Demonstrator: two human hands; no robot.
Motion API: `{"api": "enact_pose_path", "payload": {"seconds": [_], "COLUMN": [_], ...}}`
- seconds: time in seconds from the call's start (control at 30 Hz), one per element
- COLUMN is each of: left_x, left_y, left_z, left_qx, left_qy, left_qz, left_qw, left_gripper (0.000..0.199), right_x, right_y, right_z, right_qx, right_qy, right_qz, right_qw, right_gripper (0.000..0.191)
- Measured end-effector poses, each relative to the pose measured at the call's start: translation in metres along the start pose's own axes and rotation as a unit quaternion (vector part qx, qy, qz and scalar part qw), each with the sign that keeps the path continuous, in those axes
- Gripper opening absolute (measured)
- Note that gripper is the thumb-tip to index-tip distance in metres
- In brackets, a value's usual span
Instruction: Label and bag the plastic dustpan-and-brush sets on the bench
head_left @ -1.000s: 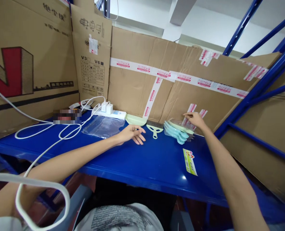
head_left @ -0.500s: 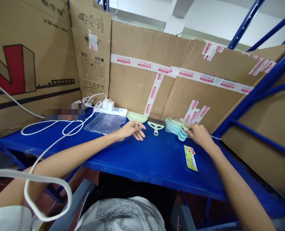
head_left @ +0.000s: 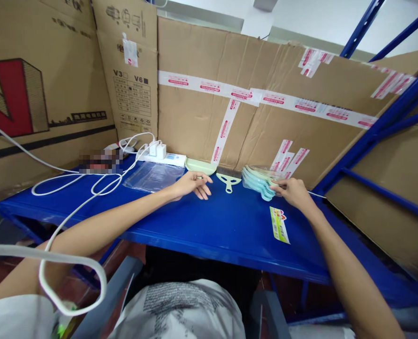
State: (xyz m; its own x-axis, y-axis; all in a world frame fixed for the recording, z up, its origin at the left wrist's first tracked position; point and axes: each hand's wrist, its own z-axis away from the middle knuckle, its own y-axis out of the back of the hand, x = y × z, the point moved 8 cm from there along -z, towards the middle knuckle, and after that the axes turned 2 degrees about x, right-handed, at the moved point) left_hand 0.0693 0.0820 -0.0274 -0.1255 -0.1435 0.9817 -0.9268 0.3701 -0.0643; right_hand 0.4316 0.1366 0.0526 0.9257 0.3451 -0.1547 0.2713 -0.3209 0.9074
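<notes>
My left hand (head_left: 194,185) hovers over the blue table with its fingers loosely bent and apart, holding nothing. Just behind it, a pale green dustpan (head_left: 200,166) lies against the cardboard wall. A small pale green brush (head_left: 229,180) rests to its right, bristles toward the wall and handle toward me. My right hand (head_left: 293,192) has thumb and fingers closed at the right edge of a stack of light blue and pale green plastic pieces (head_left: 258,181) in clear wrap. Their exact kind is unclear. A yellow-green printed card (head_left: 280,225) lies in front of that stack.
A flat clear plastic bag (head_left: 154,177) lies left of my left hand. Behind it sits a white power strip (head_left: 173,159) with plugged-in chargers. A white cable (head_left: 77,205) loops over my left forearm. Cardboard walls (head_left: 201,52) and a blue metal frame (head_left: 357,146) border the table.
The camera view has shifted slightly. Both hands keep nearly the same positions, the right one still at the wrapped stack.
</notes>
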Motion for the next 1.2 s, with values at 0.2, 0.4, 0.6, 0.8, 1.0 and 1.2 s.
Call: {"api": "enact_pose_path", "payload": {"seconds": [0.2,0.4,0.6,0.8,1.0,1.2], "left_x": [0.013,0.030,0.022,0.013,0.015,0.013], "left_y": [0.023,0.041,0.046,0.048,0.049,0.057], "left_z": [-0.004,-0.004,-0.010,-0.013,-0.014,-0.016], "left_qx": [0.092,0.208,0.164,0.127,0.117,0.111], "left_qy": [-0.101,-0.147,-0.133,-0.134,-0.155,-0.154], "left_qz": [-0.155,-0.490,-0.590,-0.613,-0.592,-0.556], "left_qw": [0.978,0.834,0.779,0.768,0.782,0.809], "left_gripper": [0.022,0.021,0.022,0.024,0.019,0.019], "right_x": [-0.025,-0.133,-0.150,-0.145,-0.157,-0.154], "right_y": [0.032,0.005,-0.095,-0.094,-0.094,-0.094], "right_z": [-0.003,0.011,0.027,0.027,0.029,0.032], "right_qx": [0.054,0.121,-0.024,-0.014,-0.035,-0.045], "right_qy": [-0.003,0.190,0.300,0.266,0.304,0.330], "right_qz": [0.087,0.022,0.093,0.068,0.052,0.043], "right_qw": [0.995,0.974,0.949,0.961,0.951,0.942], "right_gripper": [0.044,0.038,0.040,0.047,0.041,0.036]}}
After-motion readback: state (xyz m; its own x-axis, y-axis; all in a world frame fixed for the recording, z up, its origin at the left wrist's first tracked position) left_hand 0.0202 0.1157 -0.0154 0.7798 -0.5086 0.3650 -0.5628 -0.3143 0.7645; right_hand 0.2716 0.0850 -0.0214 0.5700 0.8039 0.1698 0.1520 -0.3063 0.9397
